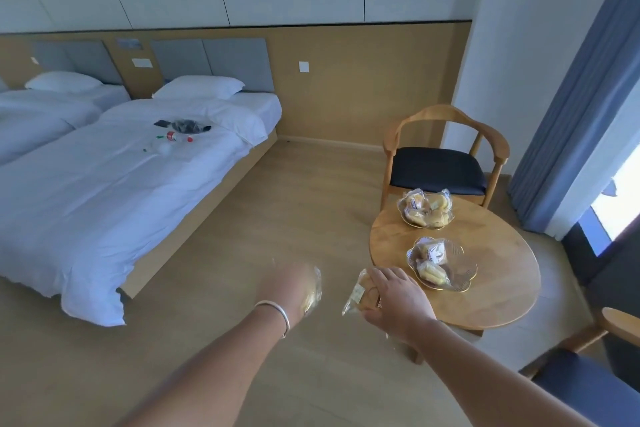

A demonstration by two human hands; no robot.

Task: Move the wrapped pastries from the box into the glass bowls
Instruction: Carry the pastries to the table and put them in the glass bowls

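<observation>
Both your hands grip wrapped pastries: left hand [294,288] blurred, right hand [394,302] beside the near glass bowl [460,274] on the round table [502,288]; chair [443,163] behind.

Probably a hotel room: twin beds [131,163], matching headboards [211,62], armchair [443,156].

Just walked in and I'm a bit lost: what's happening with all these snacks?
A person is carrying wrapped pastries to two glass bowls on the round table. The right hand grips one wrapped pastry at the table's edge; the left hand holds another, blurred. The near bowl holds a few pastries and the far bowl looks fuller. No box is in view.
</observation>
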